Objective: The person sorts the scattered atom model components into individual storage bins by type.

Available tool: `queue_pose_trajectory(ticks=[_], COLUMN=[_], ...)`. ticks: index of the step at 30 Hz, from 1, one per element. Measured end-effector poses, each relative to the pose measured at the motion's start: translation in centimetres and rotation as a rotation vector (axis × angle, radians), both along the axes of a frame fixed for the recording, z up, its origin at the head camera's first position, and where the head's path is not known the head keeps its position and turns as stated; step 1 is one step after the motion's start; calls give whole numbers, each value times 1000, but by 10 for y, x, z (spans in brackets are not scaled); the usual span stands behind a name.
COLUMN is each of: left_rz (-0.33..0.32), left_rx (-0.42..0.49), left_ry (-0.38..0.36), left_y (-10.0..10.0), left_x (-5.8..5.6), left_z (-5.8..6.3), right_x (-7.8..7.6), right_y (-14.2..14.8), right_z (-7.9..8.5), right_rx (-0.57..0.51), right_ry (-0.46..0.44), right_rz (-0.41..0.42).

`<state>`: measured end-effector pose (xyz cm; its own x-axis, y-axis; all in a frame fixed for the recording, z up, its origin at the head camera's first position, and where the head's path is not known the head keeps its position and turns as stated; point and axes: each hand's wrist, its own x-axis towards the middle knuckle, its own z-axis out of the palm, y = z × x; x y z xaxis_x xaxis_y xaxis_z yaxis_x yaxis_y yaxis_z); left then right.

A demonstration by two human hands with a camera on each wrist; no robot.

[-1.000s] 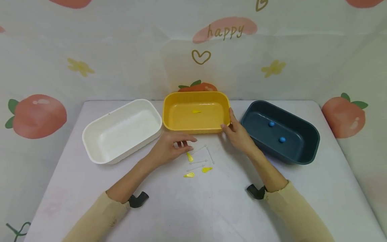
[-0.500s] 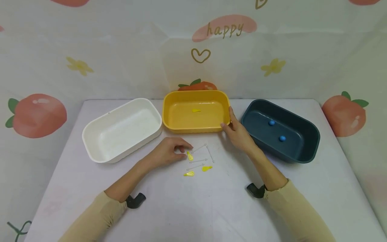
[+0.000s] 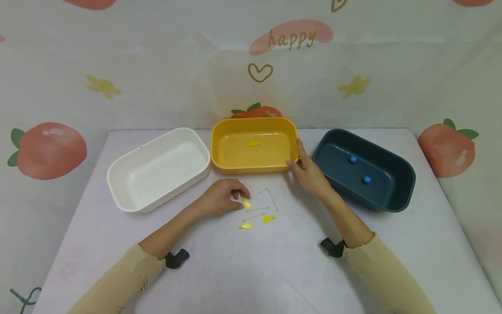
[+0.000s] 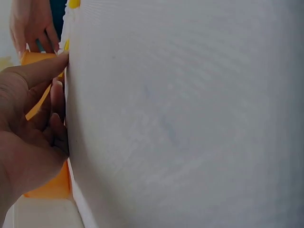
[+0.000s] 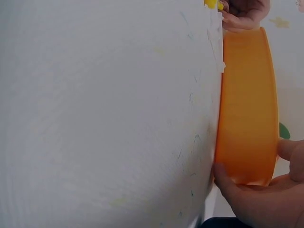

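My left hand (image 3: 222, 197) is low over the table, thumb and forefinger curved at either side of a small yellow teardrop-shaped piece (image 3: 246, 203). In the left wrist view its thumb (image 4: 47, 69) and fingertips reach the cloth, a gap between them. Two more such yellow pieces, one at the front (image 3: 245, 226) and one to its right (image 3: 268, 219), lie near several thin white sticks that look like cotton swabs (image 3: 257, 209). With my right hand (image 3: 309, 174) I hold the right end of a yellow bin (image 3: 255, 169), thumb against its front wall. Another yellow piece (image 3: 254, 144) lies inside.
A white bin (image 3: 158, 174) stands angled at the left, close to the yellow one. At the right, a dark blue bin (image 3: 376, 157) holds two blue balls, one farther back (image 3: 352, 159) and one nearer (image 3: 366, 179). A printed cloth (image 3: 176, 65) hangs behind the table.
My left hand has come down and toward me from near the yellow bin's front, and its fingers are now around the yellow piece. The right hand keeps its hold on the bin.
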<state>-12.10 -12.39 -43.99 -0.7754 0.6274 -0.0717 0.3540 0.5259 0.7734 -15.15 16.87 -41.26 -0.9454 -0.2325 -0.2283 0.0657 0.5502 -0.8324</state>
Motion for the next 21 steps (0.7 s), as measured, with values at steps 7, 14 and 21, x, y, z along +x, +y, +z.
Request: queue_pose_trajectory(ticks=[7, 14, 21], left_rz=[7, -2, 0], left_rx=[-19, -24, -33], left_ry=[11, 16, 7], left_y=[1, 0, -1], left_x=[1, 1, 2], left_z=[0, 1, 6], right_x=[0, 0, 0], right_y=[1, 0, 0], right_z=[-1, 0, 1], right_rx=[-16, -30, -37], right_ry=[12, 10, 4], right_rz=[6, 6, 3])
